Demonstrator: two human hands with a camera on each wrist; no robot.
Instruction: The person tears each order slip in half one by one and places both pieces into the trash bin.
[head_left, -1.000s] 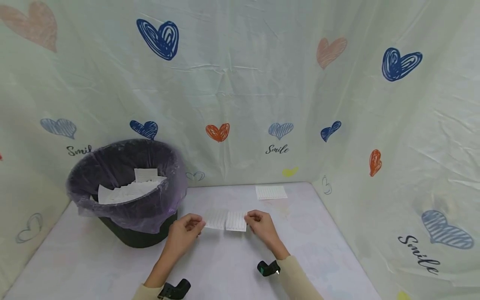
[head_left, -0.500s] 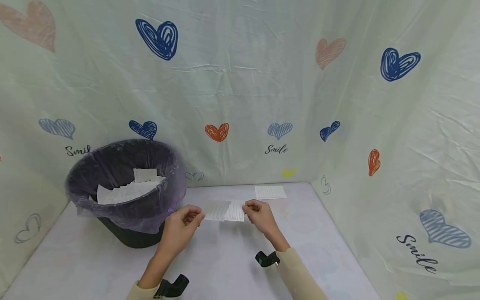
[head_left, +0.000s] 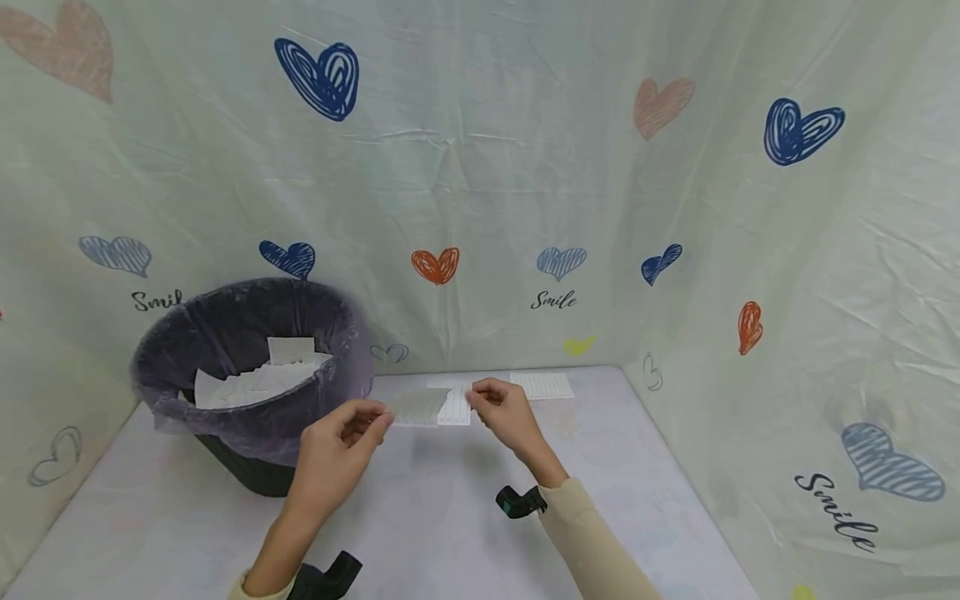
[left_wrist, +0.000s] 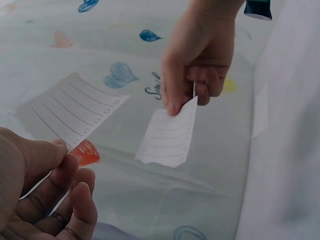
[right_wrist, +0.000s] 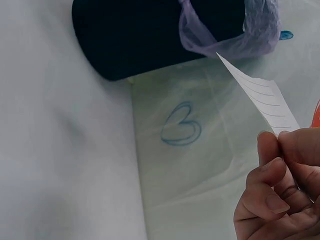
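Observation:
My left hand (head_left: 337, 457) pinches a piece of lined white paper (head_left: 416, 407) between thumb and index finger, above the table. A second lined paper piece (head_left: 457, 407) hangs from the thumb and fingers of my right hand (head_left: 512, 419). From the head they look overlapped, but the left wrist view shows a gap between the left piece (left_wrist: 75, 107) and the right piece (left_wrist: 167, 132). Its lower edge is ragged, as if torn. In the right wrist view the right-hand paper (right_wrist: 267, 102) tapers to a point. Small printed boxes line one edge of the left piece.
A dark bin (head_left: 255, 467) with a purple plastic liner (head_left: 348, 367) stands at the left, holding several white papers (head_left: 258, 385). Another lined sheet (head_left: 543, 385) lies on the white table (head_left: 450, 533) near its back edge. A heart-printed curtain (head_left: 480, 192) hangs behind.
Both hands have risen and shifted left with their paper pieces. Seen from the head, the narrow gap between the pieces has given way to an overlap.

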